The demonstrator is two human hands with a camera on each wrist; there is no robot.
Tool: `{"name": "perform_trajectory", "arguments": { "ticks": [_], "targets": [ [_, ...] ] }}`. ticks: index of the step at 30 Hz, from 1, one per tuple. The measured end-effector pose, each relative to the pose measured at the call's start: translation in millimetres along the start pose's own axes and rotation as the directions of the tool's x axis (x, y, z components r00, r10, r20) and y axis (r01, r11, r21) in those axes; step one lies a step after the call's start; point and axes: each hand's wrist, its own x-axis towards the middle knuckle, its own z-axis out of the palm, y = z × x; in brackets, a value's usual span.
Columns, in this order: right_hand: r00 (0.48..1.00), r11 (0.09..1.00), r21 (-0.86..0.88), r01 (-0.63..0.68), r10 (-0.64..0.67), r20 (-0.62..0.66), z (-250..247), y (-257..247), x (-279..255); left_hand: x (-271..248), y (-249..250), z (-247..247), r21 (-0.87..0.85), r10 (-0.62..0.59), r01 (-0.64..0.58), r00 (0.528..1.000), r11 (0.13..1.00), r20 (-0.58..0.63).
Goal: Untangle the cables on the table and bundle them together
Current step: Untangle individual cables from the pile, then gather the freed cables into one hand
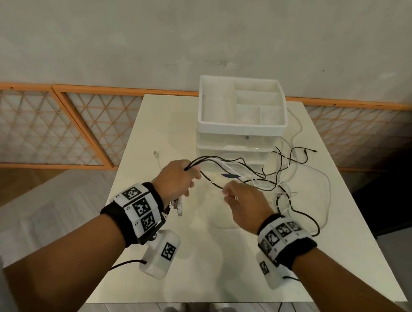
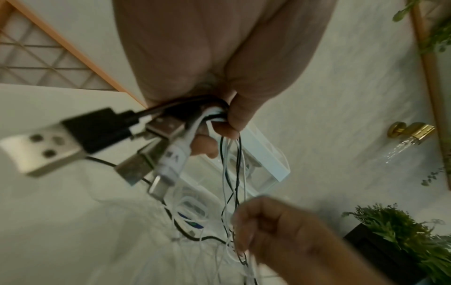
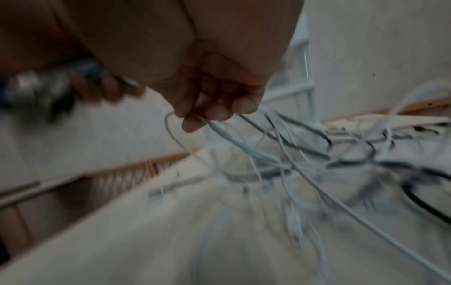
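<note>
My left hand [image 1: 179, 180] is raised above the table and grips several black and white cables [image 1: 226, 163] near their plug ends. The USB plugs [image 2: 102, 142] hang out of the fist toward my wrist. My right hand [image 1: 236, 196] sits just right of it, lower, and pinches a thin white cable [image 3: 219, 131] between thumb and fingers. From both hands the strands run right into a loose tangle [image 1: 292, 173] lying on the white table [image 1: 157, 262]. The right wrist view is blurred.
A white drawer organiser [image 1: 242, 112] with an open divided top tray stands at the back of the table, right behind the cables. A single white cable end [image 1: 156, 155] lies at the left. Orange-framed lattice panels line the wall behind.
</note>
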Motion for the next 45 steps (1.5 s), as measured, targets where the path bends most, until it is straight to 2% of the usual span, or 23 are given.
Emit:
{"name": "perform_trajectory", "arguments": {
  "ticks": [2,4,7,12,16,19,21,23,25,27,28,30,31,32,33,34,35,36,37,39,40,43,45],
  "targets": [
    [0.981,0.992,0.022,0.122,-0.117,-0.158,-31.3,-11.9,9.5,3.1,5.5,0.4,-0.015,0.056,-0.057,0.998,0.998,-0.017],
    [0.954,0.985,-0.021,0.169,-0.169,-0.249,-61.9,-20.7,14.1,4.3,13.7,2.3,-0.047,0.122,-0.123,0.992,0.991,-0.030],
    [0.945,0.986,0.021,0.168,-0.155,-0.289,-91.1,-29.5,14.0,4.3,24.5,7.9,-0.114,0.173,-0.175,0.984,0.978,-0.030],
    [0.880,0.976,0.136,0.171,-0.089,-0.466,-107.1,-26.4,14.8,0.1,31.1,20.1,-0.341,0.160,-0.107,0.978,0.934,0.131],
    [0.840,0.970,0.193,0.150,-0.022,-0.541,-115.2,-21.5,11.7,-1.5,33.8,20.4,-0.384,0.129,-0.057,0.978,0.922,0.165],
    [0.845,0.970,0.197,0.140,-0.014,-0.535,-110.8,-10.8,8.9,-3.8,39.3,17.4,-0.363,0.136,-0.080,0.982,0.928,0.132],
    [0.892,0.991,0.132,0.033,0.030,-0.451,-103.3,11.8,7.4,-6.5,45.6,10.5,-0.326,0.174,-0.148,0.983,0.934,0.053],
    [0.938,0.978,0.004,-0.211,0.203,-0.282,-94.6,46.1,0.4,-9.9,52.1,-0.5,-0.320,0.219,-0.221,0.975,0.921,-0.042],
    [0.895,0.904,-0.066,-0.423,0.405,-0.186,-91.7,78.7,-10.6,-9.5,54.8,-14.6,-0.320,0.224,-0.259,0.964,0.911,-0.144],
    [0.812,0.827,-0.023,-0.562,0.545,-0.208,-101.8,94.6,-16.4,-5.0,52.3,-26.2,-0.272,0.205,-0.265,0.952,0.925,-0.228],
    [0.786,0.806,-0.009,-0.591,0.574,-0.230,-111.3,96.4,-15.6,-2.4,49.2,-29.2,-0.232,0.196,-0.255,0.948,0.939,-0.249],
    [0.783,0.838,0.084,-0.539,0.536,-0.317,-138.3,84.7,-8.6,2.6,41.8,-26.7,-0.154,0.167,-0.212,0.951,0.965,-0.258],
    [0.782,0.877,0.210,-0.432,0.480,-0.398,-152.3,74.0,-4.0,4.5,37.9,-21.9,-0.123,0.146,-0.182,0.955,0.976,-0.257],
    [0.755,0.904,0.326,-0.276,0.414,-0.509,-166.7,60.1,0.2,6.4,34.4,-16.2,-0.099,0.123,-0.152,0.959,0.983,-0.257],
    [0.698,0.911,0.390,-0.132,0.365,-0.616,-179.3,44.6,2.9,8.3,31.2,-10.9,-0.085,0.098,-0.124,0.959,0.989,-0.266],
    [0.649,0.909,0.417,-0.020,0.329,-0.686,-189.5,30.9,4.4,10.0,27.9,-6.3,-0.080,0.071,-0.097,0.957,0.992,-0.282],
    [0.629,0.904,0.426,0.043,0.307,-0.714,-196.4,22.6,6.1,11.6,25.1,-3.5,-0.081,0.047,-0.074,0.952,0.994,-0.302],
    [0.640,0.898,0.436,0.052,0.306,-0.705,-199.7,20.3,8.6,13.3,22.5,-2.3,-0.090,0.025,-0.057,0.947,0.994,-0.321],
    [0.673,0.894,0.447,0.010,0.325,-0.664,-200.1,20.9,11.2,14.9,20.5,-2.3,-0.105,0.008,-0.046,0.941,0.993,-0.338],
    [0.734,0.911,0.389,-0.137,0.356,-0.578,-195.1,33.2,14.5,17.0,18.0,-3.8,-0.133,-0.011,-0.039,0.933,0.990,-0.359],
    [0.744,0.922,0.344,-0.175,0.353,-0.567,-192.2,39.6,15.9,17.3,18.1,-4.4,-0.144,-0.013,-0.041,0.934,0.989,-0.356],
    [0.747,0.928,0.350,-0.127,0.322,-0.582,-191.2,49.1,26.5,19.2,20.0,-4.2,-0.168,-0.008,-0.048,0.947,0.985,-0.320],
    [0.767,0.912,0.386,-0.141,0.347,-0.540,-193.5,56.9,38.0,19.8,22.0,-4.1,-0.166,0.001,-0.053,0.954,0.985,-0.299]
  ]
}}
